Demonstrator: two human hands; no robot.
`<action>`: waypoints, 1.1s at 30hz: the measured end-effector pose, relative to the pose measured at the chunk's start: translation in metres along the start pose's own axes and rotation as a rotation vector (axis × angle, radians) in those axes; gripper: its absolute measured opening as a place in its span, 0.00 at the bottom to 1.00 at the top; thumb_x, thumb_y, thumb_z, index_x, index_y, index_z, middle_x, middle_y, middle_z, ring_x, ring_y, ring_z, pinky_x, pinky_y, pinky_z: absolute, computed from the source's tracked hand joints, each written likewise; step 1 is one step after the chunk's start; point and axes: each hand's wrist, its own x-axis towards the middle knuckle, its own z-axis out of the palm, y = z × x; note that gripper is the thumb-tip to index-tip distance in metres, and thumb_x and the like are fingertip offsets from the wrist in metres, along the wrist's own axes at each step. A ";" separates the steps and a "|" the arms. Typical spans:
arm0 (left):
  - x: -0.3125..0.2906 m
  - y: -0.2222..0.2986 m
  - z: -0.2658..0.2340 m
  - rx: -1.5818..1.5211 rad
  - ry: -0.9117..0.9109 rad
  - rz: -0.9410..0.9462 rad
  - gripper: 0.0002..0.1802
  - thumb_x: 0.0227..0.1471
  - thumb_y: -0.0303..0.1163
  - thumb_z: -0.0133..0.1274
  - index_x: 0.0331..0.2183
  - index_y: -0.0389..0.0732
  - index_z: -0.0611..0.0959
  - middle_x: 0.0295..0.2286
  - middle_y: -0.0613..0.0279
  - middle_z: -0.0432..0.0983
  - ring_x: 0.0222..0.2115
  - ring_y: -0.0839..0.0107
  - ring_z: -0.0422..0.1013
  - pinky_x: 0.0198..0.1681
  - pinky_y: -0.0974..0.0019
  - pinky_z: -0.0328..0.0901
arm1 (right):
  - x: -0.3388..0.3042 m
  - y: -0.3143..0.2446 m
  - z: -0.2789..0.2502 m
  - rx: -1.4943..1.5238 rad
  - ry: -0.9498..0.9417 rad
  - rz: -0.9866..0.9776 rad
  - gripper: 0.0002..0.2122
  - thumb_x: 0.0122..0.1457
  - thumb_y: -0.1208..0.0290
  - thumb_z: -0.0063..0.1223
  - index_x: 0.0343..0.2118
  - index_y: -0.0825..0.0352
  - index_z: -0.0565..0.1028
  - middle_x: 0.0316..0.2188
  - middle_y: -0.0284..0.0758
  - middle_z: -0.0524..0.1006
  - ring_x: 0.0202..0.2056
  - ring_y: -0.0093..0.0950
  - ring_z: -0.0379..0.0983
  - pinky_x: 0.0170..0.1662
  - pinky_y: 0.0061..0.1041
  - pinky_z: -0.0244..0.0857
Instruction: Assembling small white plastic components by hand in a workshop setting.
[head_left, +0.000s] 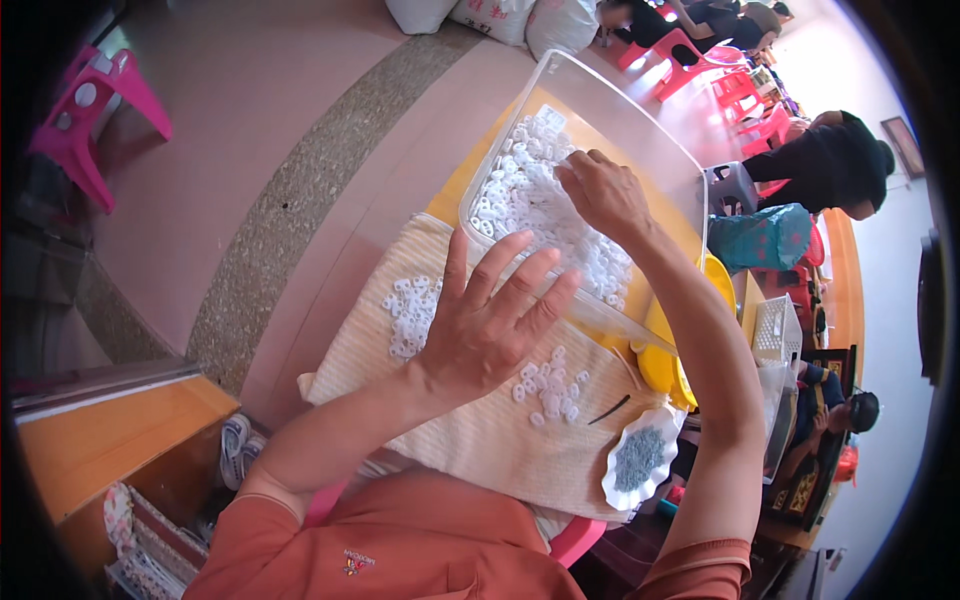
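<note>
My left hand [490,325] hovers palm down with its fingers spread, over the cream towel [460,440] and the near edge of a clear plastic bin [686,158]. It holds nothing. Inside the bin lies a heap of small white ring-like plastic pieces [520,190]. My right hand [605,195] is over that heap, fingers curled in toward the thumb; what they hold, if anything, is hidden. On the towel are a loose pile of white pieces [404,318] beside my left wrist and a smaller pile [548,388] nearer my body.
A white scalloped dish [613,485] of small grey bits sits at the towel's right corner, near a thin dark strip [609,409]. Yellow containers [655,368] stand right of the bin. A pink stool [90,110] is far left; white sacks [495,18] and several people are farther off.
</note>
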 end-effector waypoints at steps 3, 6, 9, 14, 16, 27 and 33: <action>-0.001 0.003 -0.001 0.019 -0.009 0.013 0.22 0.45 0.32 0.59 0.46 0.50 0.79 0.49 0.64 0.67 0.54 0.58 0.60 0.61 0.42 0.44 | -0.012 0.002 -0.012 -0.006 -0.072 0.048 0.13 0.60 0.59 0.45 0.32 0.65 0.74 0.30 0.45 0.76 0.33 0.46 0.74 0.37 0.44 0.66; -0.002 0.002 -0.001 0.042 -0.020 0.039 0.25 0.43 0.32 0.61 0.48 0.49 0.78 0.49 0.64 0.66 0.55 0.58 0.59 0.60 0.41 0.44 | -0.025 0.003 -0.014 -0.014 -0.111 0.044 0.13 0.60 0.60 0.44 0.31 0.65 0.75 0.29 0.45 0.77 0.32 0.46 0.74 0.36 0.44 0.66; -0.002 0.002 -0.002 0.053 -0.028 0.042 0.28 0.42 0.32 0.62 0.49 0.49 0.77 0.50 0.64 0.66 0.55 0.58 0.58 0.60 0.40 0.44 | -0.033 0.000 -0.014 -0.041 -0.125 0.050 0.12 0.60 0.61 0.44 0.31 0.65 0.74 0.28 0.44 0.78 0.31 0.45 0.75 0.35 0.44 0.66; -0.004 0.003 -0.003 0.042 -0.047 0.038 0.29 0.42 0.32 0.61 0.50 0.50 0.76 0.50 0.64 0.66 0.55 0.59 0.58 0.60 0.40 0.45 | -0.042 0.001 -0.015 0.020 0.037 0.035 0.12 0.59 0.63 0.46 0.41 0.64 0.74 0.41 0.44 0.76 0.39 0.43 0.74 0.41 0.43 0.66; -0.004 0.003 -0.003 0.035 -0.051 0.036 0.30 0.42 0.32 0.61 0.50 0.50 0.76 0.50 0.65 0.65 0.55 0.59 0.58 0.60 0.40 0.45 | -0.044 0.003 -0.011 -0.023 0.076 0.023 0.14 0.59 0.62 0.48 0.45 0.64 0.72 0.45 0.44 0.73 0.42 0.43 0.73 0.42 0.42 0.66; -0.004 -0.002 0.001 -0.008 -0.026 0.036 0.23 0.48 0.32 0.54 0.49 0.48 0.76 0.50 0.63 0.65 0.55 0.62 0.59 0.59 0.33 0.44 | -0.047 -0.012 0.024 -0.107 -0.080 -0.056 0.36 0.54 0.42 0.50 0.62 0.57 0.58 0.64 0.46 0.52 0.63 0.46 0.48 0.62 0.52 0.44; -0.003 -0.004 0.001 -0.053 -0.029 0.031 0.23 0.48 0.33 0.54 0.49 0.48 0.77 0.49 0.62 0.66 0.55 0.62 0.59 0.60 0.33 0.44 | -0.034 -0.006 0.030 -0.026 0.040 0.038 0.26 0.56 0.55 0.53 0.55 0.62 0.68 0.55 0.46 0.65 0.53 0.48 0.62 0.55 0.42 0.58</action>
